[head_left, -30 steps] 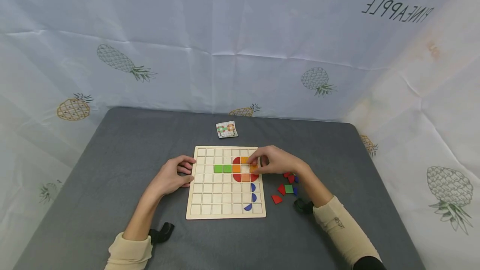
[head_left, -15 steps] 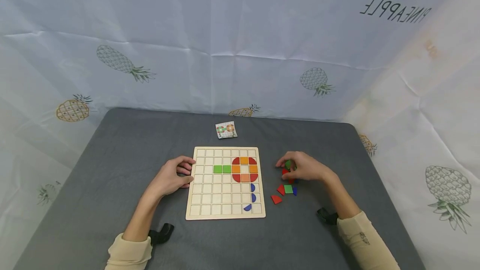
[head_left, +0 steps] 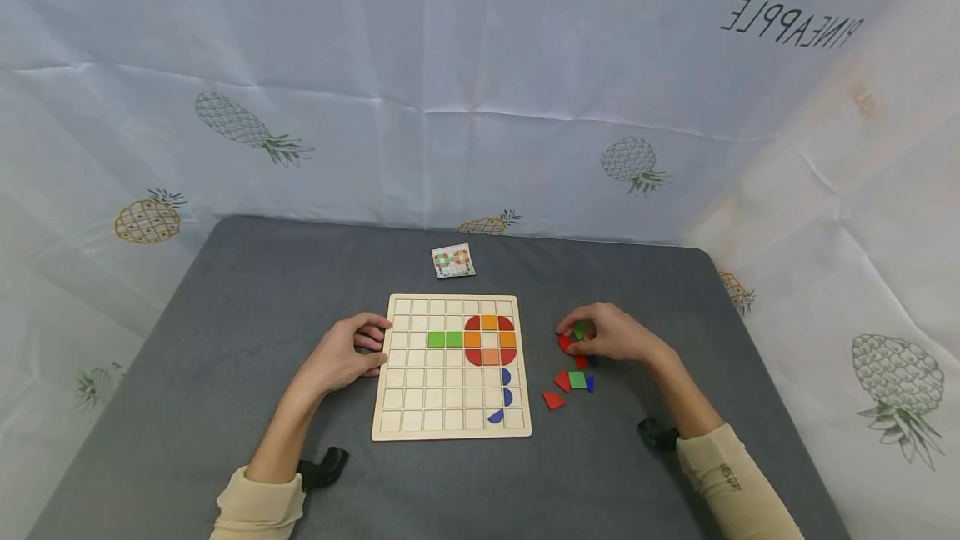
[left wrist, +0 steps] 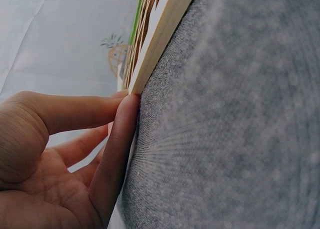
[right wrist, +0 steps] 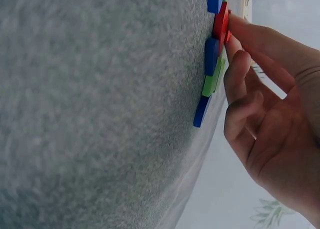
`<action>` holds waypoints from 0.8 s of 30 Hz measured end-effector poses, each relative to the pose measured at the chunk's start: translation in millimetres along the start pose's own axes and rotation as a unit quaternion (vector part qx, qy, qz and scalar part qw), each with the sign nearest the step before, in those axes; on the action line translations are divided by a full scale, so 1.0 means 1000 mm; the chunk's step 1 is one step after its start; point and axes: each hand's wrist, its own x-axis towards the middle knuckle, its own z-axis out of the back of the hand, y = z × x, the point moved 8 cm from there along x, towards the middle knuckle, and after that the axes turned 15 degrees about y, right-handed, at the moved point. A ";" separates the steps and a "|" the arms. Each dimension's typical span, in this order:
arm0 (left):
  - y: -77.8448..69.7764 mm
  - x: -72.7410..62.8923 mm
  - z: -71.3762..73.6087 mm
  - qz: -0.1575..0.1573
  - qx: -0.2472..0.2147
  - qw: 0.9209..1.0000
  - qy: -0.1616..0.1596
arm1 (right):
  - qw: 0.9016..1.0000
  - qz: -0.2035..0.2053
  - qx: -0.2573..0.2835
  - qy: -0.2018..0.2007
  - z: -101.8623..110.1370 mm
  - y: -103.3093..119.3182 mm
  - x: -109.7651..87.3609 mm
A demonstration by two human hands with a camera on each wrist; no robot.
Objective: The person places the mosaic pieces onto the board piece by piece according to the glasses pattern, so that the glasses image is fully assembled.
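My left hand (head_left: 352, 346) rests against the left edge of a wooden grid board (head_left: 420, 397), thumb and fingers apart along it. In the left wrist view, fingertips (left wrist: 131, 101) touch the board's edge (left wrist: 162, 39). On the board lie two green squares (head_left: 445, 339), and a ring of red quarter-circles and orange squares (head_left: 489, 322) around a bare cell. Blue half-circles (head_left: 507, 397) sit lower right. Right of the board, my right hand (head_left: 611, 332) pinches a red piece (head_left: 565, 343) in a small pile. The right wrist view shows the thumb on this red piece (right wrist: 221, 26).
A small pattern card (head_left: 453, 261) lies behind the board. Near my right hand are loose pieces: a red one (head_left: 553, 401), another green square (head_left: 577, 380) and blue ones (head_left: 590, 384). A grey cloth (head_left: 300, 273) covers the table, with a pineapple-print curtain (head_left: 510, 65) behind.
My right hand has left the upper right of the board and moved right to the loose pieces, where it now pinches a red one. My left hand stays at the board's edge.
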 end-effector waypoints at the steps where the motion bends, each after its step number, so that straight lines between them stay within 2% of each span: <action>1: 0.000 0.000 0.000 0.000 0.001 1.000 0.000 | 1.000 0.003 0.002 0.002 0.000 0.001 0.001; 12: -0.001 -0.001 0.002 0.005 0.003 1.000 -0.003 | 1.000 0.007 -0.007 0.008 -0.001 -0.001 0.009; 24: -0.001 0.000 0.000 0.008 0.000 1.000 -0.002 | 0.999 0.040 0.009 0.031 0.001 0.000 0.016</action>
